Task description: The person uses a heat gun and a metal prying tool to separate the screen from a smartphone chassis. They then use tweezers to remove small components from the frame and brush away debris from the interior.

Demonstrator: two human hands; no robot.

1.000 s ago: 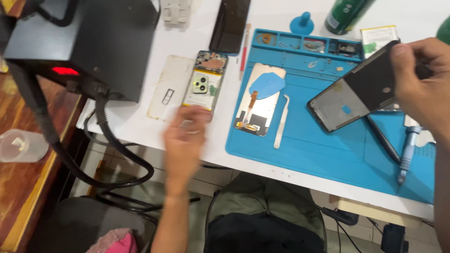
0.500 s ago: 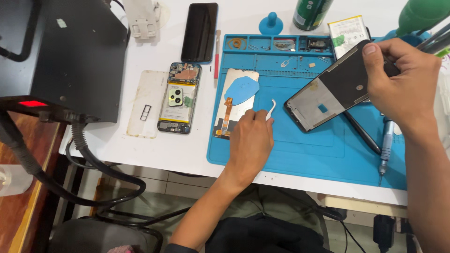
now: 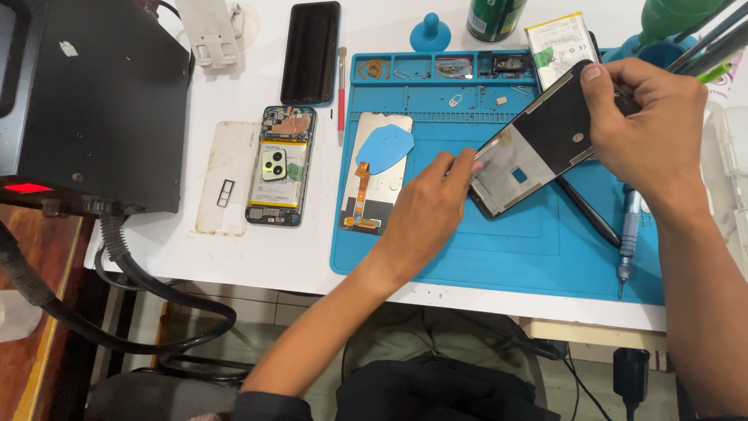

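Phone screen panel (image 3: 538, 148) held tilted over the blue mat (image 3: 499, 242)
Right hand (image 3: 647, 132) grips its upper end; left hand (image 3: 432, 206) pinches a thin tool (image 3: 489, 148) at its lower edge — touching.

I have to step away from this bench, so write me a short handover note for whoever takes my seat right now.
Right hand grips the upper end of the dark screen panel, held tilted above the blue mat.
Left hand pinches a thin white tool against the panel's lower left edge.
On the mat: a detached display with an orange flex cable. On the white table: the opened phone with its back off, and a clear back cover beside it.
Done: phone opened. Left: the panel is still in hand, and nothing is refitted to the phone.
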